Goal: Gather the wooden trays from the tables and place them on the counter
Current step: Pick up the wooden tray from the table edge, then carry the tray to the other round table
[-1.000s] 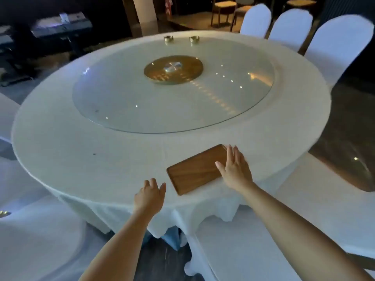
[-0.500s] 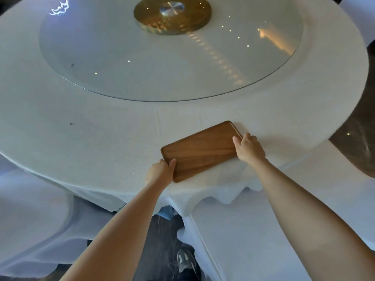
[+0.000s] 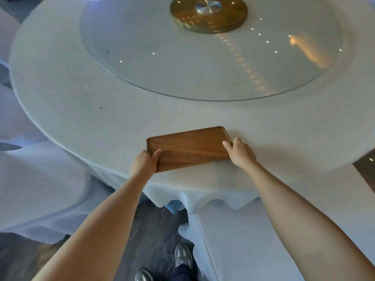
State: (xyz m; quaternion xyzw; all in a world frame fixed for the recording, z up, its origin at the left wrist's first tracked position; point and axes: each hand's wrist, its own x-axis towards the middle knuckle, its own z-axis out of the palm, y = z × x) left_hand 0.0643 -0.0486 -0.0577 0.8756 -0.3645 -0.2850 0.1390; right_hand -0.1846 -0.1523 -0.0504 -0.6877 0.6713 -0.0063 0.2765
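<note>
Left hand grips the near-left corner of the tray: we see the thumb hooked over the rim onto the top face, the other fingers curled out of sight under or against the short edge. Right hand is closed on the opposite short end, thumb on top near the far-right corner, knuckles bent over the edge. Both hands are closed on the tray; neither is flat or spread.

We note 1 tray only. It is rectangular, wooden, with a low raised rim and rounded corners. It spans the gap between the 2 hands, long axis running left to right, the right end angled slightly farther from us than the left. Its top face is bare.

The tray sits at the near edge of the table, which is round and covered in a white cloth. We cannot tell whether its underside is touching the cloth or is just lifted off it.

Farther in, well apart from the tray, lies a glass turntable with a brass hub at its centre. Below the table edge we see 2 shoes on dark floor.
</note>
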